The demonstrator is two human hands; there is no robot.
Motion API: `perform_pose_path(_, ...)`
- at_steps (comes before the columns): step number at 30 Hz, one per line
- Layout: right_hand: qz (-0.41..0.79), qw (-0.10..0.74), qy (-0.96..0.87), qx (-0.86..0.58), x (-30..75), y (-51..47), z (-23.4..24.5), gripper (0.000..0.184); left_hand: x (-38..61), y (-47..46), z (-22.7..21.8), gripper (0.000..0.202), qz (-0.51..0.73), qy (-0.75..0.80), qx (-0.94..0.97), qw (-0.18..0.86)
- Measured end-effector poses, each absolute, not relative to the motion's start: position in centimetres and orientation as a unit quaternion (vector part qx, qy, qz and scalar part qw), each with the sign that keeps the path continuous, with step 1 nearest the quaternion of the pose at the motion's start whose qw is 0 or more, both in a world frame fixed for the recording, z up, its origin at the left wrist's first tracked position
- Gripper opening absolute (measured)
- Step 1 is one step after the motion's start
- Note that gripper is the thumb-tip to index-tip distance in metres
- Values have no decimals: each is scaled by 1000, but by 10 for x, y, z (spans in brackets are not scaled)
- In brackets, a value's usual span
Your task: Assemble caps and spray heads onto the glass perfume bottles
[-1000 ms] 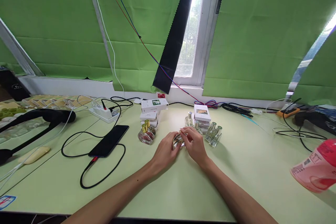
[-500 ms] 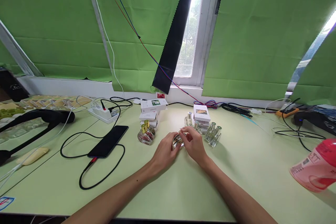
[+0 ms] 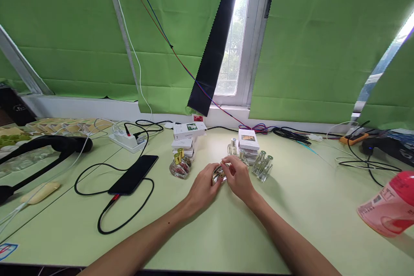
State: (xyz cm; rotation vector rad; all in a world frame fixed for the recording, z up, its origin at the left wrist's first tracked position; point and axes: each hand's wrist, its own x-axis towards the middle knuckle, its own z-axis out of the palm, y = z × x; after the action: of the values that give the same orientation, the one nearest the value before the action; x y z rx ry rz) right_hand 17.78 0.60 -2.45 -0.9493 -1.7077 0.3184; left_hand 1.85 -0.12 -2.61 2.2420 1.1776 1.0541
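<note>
Between my hands, on the pale green table, is a small clear glass perfume bottle. My left hand is closed around its body from the left. The fingers of my right hand pinch at the top of the bottle, and they hide its neck. To the left stand glass bottles with gold caps. Behind and beside my right hand are several clear bottles with silver caps, some partly hidden by the hand.
White boxes are stacked behind the gold-capped bottles, and more white boxes at the back right. A black phone with cables lies left, near a power strip. A pink canister stands far right.
</note>
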Motion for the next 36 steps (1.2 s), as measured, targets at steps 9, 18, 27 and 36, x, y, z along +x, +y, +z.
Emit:
perform_pose_path(9, 103, 521, -746, -402, 179, 3, -20, 15, 19, -2, -24, 29, 372, 426, 801, 198)
perform_pose_path(18, 103, 528, -745, -395, 178, 5, -23, 17, 18, -2, -25, 31, 372, 427, 799, 202)
perform_pose_path(27, 116, 547, -731, -391, 177, 5, -25, 17, 19, -2, -24, 31, 373, 425, 800, 201)
perform_pose_path(36, 102, 542, -737, -392, 177, 4, -24, 19, 19, -2, -24, 32, 377, 422, 802, 192)
